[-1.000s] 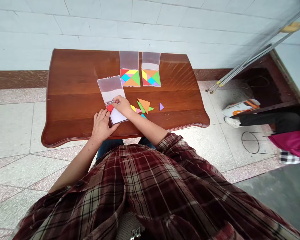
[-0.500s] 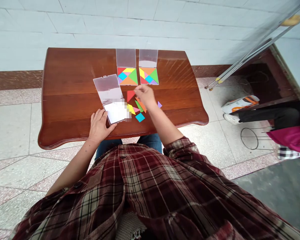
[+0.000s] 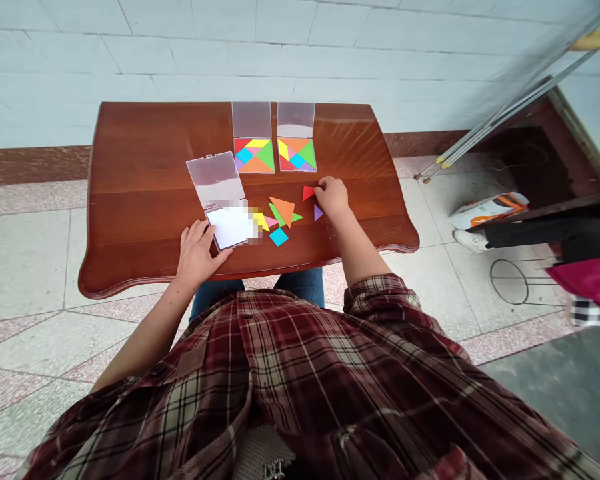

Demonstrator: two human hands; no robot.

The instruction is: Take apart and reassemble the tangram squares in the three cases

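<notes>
My left hand [image 3: 197, 252] grips the near left corner of an open clear plastic case [image 3: 211, 233], thumb along the front edge and fingers at the left side. White shows inside the case, and its right part is blurred out. My right hand [image 3: 332, 196] pinches a red triangle tangram piece [image 3: 307, 193] just above the table. Close by lies a purple triangle [image 3: 319, 213]. Between the hands are an orange triangle [image 3: 284, 209] overlapping a green one [image 3: 275, 212], a blue square [image 3: 279, 237], a pink piece [image 3: 271, 222] and a yellow piece [image 3: 263, 221].
Two open cases with complete coloured tangrams, the left [image 3: 254, 155] and the right [image 3: 297, 155], lie farther back on the brown wooden table [image 3: 145, 180]. A tiled wall [image 3: 180, 53] stands behind. Crutches [image 3: 480, 127], a bag [image 3: 490, 208] and a seated person's leg [image 3: 530, 235] are at right.
My right hand has moved right with the red triangle, from above the loose pieces to beside the purple triangle. The orange and green triangles are now uncovered. My left hand stays on the case.
</notes>
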